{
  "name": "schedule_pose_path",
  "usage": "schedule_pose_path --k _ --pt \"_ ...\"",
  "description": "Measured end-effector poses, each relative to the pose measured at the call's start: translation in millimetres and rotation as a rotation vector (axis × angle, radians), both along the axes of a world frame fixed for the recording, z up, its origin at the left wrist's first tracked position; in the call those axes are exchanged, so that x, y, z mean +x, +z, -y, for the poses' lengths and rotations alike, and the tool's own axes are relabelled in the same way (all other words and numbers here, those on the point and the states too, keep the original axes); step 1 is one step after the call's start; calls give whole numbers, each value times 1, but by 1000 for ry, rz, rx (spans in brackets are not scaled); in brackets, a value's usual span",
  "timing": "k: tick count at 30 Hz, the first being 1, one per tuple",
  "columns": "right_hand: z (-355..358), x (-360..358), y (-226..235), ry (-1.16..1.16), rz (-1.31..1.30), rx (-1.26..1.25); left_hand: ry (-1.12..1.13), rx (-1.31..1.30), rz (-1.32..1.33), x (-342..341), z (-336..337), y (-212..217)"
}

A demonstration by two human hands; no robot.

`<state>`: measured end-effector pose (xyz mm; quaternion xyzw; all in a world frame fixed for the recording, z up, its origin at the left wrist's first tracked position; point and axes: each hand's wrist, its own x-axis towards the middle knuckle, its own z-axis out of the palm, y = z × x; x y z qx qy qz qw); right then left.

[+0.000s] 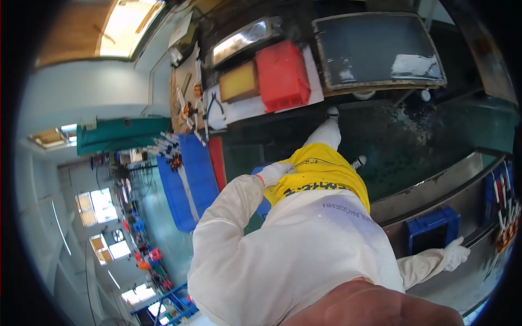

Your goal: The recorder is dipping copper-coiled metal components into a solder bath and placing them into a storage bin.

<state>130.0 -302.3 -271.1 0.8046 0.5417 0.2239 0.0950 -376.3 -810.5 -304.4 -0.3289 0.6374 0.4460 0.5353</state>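
My left hand [276, 173], in a white glove, is at my waist. Its fingers look curled against the upper side edge of a yellow apron [331, 171] that bunches into folds there. Out to the right, my right hand [455, 254], also gloved in white, is held low with its fingers apart and nothing visible in them. It is close to the rim of a long metal trough [424, 187] and just beside a blue plastic crate [454, 220] with a dark inside.
Ahead, a bench carries a red crate [283, 76], a yellow block [239, 82], and pliers [213, 107]. A framed dark tank [380, 46] stands right of it. Blue bins [179, 187] with white-handled tools sit at left. More handled tools [505, 217] hang at far right. The green floor [380, 119] is wet.
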Motion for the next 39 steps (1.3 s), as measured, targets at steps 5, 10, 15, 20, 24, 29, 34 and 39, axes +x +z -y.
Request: schedule_pose_path --k 5,10,15,20,24,29,34,39 --pt "1 9 -6 91 76 74 -450 -123 -148 -8 19 2" --pt "1 14 -13 138 219 113 -825 -334 -195 -49 -4 57" --pt "-3 30 -26 241 400 235 -1601 -443 -239 -96 -8 99" --pt "-14 50 -42 192 412 147 -1717 -398 -114 -123 42 94" --pt "4 36 -27 77 466 103 -1551 -417 -12 -116 101 61" --pt "89 -59 -5 -30 480 -142 -875 -348 -147 -90 189 27" --pt "241 -198 -82 520 -1180 -250 -317 177 -899 -135 231 -26" --pt "375 -308 -145 658 -1049 -603 -511 -7 -971 -192 249 -69"
